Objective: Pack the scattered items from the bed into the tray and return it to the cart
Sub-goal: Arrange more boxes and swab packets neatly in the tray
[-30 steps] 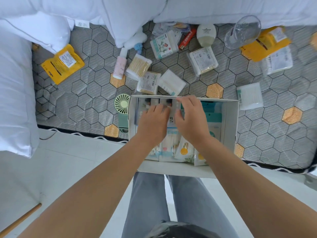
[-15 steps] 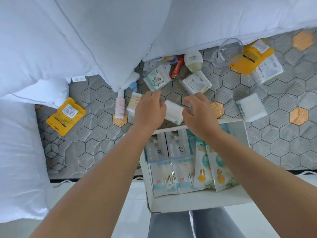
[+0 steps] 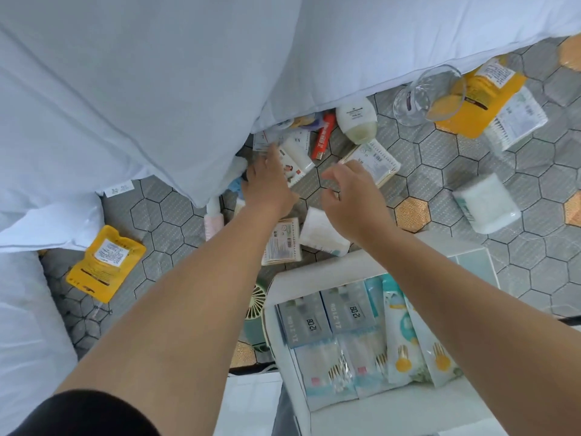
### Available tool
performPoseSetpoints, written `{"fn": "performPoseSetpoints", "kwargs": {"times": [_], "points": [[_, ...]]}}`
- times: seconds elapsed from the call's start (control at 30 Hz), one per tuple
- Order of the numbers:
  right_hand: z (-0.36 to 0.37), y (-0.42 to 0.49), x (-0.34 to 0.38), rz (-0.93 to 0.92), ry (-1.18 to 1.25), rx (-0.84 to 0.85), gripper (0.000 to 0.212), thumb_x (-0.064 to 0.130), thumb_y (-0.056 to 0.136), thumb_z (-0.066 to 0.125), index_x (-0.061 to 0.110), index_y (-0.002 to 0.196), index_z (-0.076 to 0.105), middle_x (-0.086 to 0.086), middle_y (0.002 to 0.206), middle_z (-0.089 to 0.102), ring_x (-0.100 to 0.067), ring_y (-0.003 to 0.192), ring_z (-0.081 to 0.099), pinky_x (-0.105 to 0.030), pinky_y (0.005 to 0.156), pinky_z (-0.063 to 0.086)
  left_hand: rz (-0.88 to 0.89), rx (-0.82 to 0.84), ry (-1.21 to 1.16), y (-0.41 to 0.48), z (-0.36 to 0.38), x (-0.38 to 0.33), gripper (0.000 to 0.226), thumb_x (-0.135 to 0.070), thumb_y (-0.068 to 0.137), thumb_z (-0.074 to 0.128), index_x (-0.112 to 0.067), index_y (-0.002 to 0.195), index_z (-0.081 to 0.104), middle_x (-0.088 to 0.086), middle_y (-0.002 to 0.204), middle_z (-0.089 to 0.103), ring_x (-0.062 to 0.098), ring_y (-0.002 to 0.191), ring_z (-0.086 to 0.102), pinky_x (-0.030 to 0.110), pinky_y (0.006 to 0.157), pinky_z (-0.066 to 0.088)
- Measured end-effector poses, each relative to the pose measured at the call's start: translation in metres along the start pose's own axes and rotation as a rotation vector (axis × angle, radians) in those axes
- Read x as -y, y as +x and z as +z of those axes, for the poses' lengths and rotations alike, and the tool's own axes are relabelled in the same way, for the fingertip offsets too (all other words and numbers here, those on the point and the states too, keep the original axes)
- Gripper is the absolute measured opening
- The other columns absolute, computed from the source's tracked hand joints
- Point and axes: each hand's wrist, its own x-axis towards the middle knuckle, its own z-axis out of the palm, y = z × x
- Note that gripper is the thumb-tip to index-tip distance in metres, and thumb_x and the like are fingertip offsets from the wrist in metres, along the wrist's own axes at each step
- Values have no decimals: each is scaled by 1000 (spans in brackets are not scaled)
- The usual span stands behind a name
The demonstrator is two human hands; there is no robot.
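Farther than 0.5 s ago, L hand (image 3: 267,184) and R hand (image 3: 353,199) are reaching toward 12 o'clock, now beyond the tray (image 3: 314,281). White pillows (image 3: 157,89) are covering the bed (image 3: 440,158) from 9 to 1 o'clock. The tray is sitting at 5 o'clock on the bed edge, partly filled w/ pkts. L hand is stretching straight fingers at a small box (image 3: 297,171), holding nothing. R hand is hovering empty, fingers loosely bent, beside the swab box (image 3: 377,158).
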Motion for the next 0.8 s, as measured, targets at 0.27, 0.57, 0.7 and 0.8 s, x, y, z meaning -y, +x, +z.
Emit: {"fn": "performPoseSetpoints", "kwargs": {"times": [0.27, 0.57, 0.7, 0.8], "points": [[1, 3, -10, 226, 258, -40, 45, 31, 89, 56, 13, 127, 44, 1, 110, 49, -12, 95, 51, -26, 79, 44, 126, -58, -379, -32, 11, -11, 72, -49, 65, 75, -14, 119, 42, 4, 113, 46, 17, 99, 45, 29, 77, 41], [-34, -2, -37, 479, 642, -8, 43, 14, 90, 58, 19, 129, 41, -5, 108, 56, -15, 85, 61, -31, 74, 55, 278, 185, -627, -70, 27, -27, 60, -45, 75, 58, -17, 126, 47, -1, 118, 54, 14, 108, 50, 32, 95, 42], [-43, -13, -53, 517, 638, -52, 50, 12, 89, 58, 18, 134, 37, -6, 109, 56, -21, 90, 63, -37, 78, 56, 321, 154, -104, -70, 33, -9, 73, -33, 79, 62, -15, 141, 29, 5, 143, 34, 20, 134, 26, 37, 112, 21], [-42, -21, -57, 509, 626, -28, 54, 12, 86, 62, 14, 133, 37, 1, 98, 58, -27, 97, 64, -47, 84, 54, 251, 225, 113, -64, 39, 4, 95, -39, 75, 69, -14, 147, 12, 8, 149, 25, 26, 140, 16, 43, 115, 16]]}}
